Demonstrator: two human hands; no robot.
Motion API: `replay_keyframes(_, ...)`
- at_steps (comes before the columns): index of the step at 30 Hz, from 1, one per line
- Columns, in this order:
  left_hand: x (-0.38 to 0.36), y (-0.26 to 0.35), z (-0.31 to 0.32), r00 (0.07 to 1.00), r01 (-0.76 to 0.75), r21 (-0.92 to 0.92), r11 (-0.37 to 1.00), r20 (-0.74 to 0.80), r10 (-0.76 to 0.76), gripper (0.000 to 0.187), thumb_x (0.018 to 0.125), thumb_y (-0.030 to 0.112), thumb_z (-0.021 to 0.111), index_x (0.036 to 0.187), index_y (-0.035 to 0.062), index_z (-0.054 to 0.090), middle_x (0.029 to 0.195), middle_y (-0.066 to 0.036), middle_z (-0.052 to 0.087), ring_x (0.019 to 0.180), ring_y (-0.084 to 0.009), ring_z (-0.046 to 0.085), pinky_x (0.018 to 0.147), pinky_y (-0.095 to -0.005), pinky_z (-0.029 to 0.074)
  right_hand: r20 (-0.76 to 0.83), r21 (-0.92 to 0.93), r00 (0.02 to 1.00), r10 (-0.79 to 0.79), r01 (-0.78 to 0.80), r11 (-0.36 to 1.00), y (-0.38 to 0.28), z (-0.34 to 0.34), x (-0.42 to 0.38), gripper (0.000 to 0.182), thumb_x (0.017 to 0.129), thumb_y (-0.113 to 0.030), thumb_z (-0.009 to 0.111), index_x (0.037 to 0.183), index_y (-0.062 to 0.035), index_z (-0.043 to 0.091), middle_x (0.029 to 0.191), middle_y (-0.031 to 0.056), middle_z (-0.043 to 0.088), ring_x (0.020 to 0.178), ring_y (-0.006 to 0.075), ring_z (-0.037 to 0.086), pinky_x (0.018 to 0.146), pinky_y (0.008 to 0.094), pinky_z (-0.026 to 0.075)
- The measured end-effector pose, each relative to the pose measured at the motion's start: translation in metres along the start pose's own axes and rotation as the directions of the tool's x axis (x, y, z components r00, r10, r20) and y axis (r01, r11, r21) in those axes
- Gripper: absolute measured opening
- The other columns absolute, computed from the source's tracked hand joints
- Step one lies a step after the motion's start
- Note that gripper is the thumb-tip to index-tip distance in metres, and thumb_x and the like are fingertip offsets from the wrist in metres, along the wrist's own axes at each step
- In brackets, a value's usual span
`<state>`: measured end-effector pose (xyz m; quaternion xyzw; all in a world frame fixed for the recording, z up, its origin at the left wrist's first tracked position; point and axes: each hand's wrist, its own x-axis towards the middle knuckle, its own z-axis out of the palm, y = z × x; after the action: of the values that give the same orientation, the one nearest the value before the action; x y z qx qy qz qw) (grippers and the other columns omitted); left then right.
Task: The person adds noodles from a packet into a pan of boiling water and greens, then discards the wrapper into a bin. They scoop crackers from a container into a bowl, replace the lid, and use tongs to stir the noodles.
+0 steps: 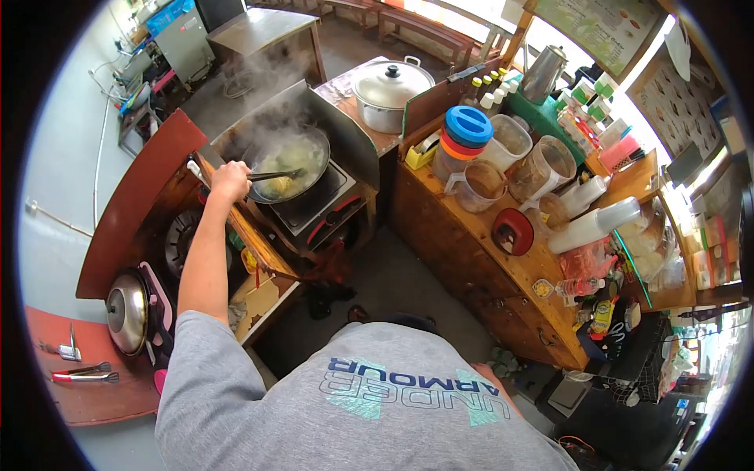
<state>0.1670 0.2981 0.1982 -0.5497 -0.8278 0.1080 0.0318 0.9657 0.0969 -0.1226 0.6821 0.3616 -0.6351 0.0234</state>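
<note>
My left hand (230,180) is closed around the handle of a long black cooking utensil (275,175); I cannot make out its exact kind. The utensil reaches over the rim into a dark wok (320,161), its tip in the food. Steam rises from pale greenish and yellow food (292,161) inside. Beneath the wok is a stove (318,206) with metal splash guards (345,129) behind it. A sliver of my right arm shows beside my grey shirt, but the hand itself is hidden.
A lidded pot (390,98) stands behind the stove. To the right, a wooden counter (440,212) carries jugs, a blue-lidded container (469,127) and stacked cups (605,220). On the left are a domed lid (126,312) and red-handled tongs (86,377) on a red shelf.
</note>
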Motion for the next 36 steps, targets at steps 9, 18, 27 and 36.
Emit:
replay_keyframes(9,-0.035,-0.026,0.022,0.997,0.063,-0.018,0.998,0.036,-0.062,0.027,0.084,0.029,0.071,0.105,0.0118,0.069,0.106,-0.011,0.069,0.102,-0.0329,0.067,0.087,-0.0452,0.055,0.103,-0.194,0.977,-0.188,0.205,0.959,0.013,0.02,0.079,0.017,0.09,-0.025,0.067,0.093,-0.0084,0.065,0.075,0.001,0.06,0.055,0.0142,0.052,0.045,0.0334,0.038)
replay_keyframes(18,-0.055,-0.053,0.034,0.998,0.024,-0.11,0.994,-0.062,-0.031,0.023,0.086,0.028,0.069,0.098,0.0075,0.07,0.1,-0.014,0.071,0.095,-0.0342,0.069,0.082,-0.0448,0.056,0.045,0.178,0.999,-0.006,-0.002,0.984,-0.055,0.068,0.096,0.017,0.091,-0.011,0.064,0.098,0.0039,0.067,0.082,0.0127,0.069,0.071,0.0273,0.067,0.064,0.0366,0.054)
replay_keyframes(27,-0.049,-0.044,0.037,1.0,0.002,-0.086,0.996,0.02,-0.001,0.025,0.085,0.029,0.07,0.101,0.0089,0.069,0.104,-0.014,0.07,0.1,-0.0336,0.068,0.085,-0.0448,0.056,0.146,-0.271,0.964,-0.22,0.253,0.929,-0.064,0.067,0.094,0.028,0.087,-0.03,0.071,0.1,-0.005,0.066,0.082,0.0048,0.063,0.059,0.0164,0.054,0.047,0.0325,0.042)
replay_keyframes(36,-0.058,-0.06,0.001,0.985,0.17,-0.192,0.967,0.059,-0.161,0.036,0.08,0.033,0.075,0.104,0.0067,0.07,0.109,-0.013,0.07,0.104,-0.0314,0.068,0.088,-0.0427,0.056,0.015,-0.371,0.949,-0.315,0.298,0.88,-0.088,0.079,0.081,0.031,0.088,-0.032,0.065,0.102,-0.0048,0.074,0.102,0.0154,0.073,0.092,0.0292,0.07,0.083,0.0368,0.055)
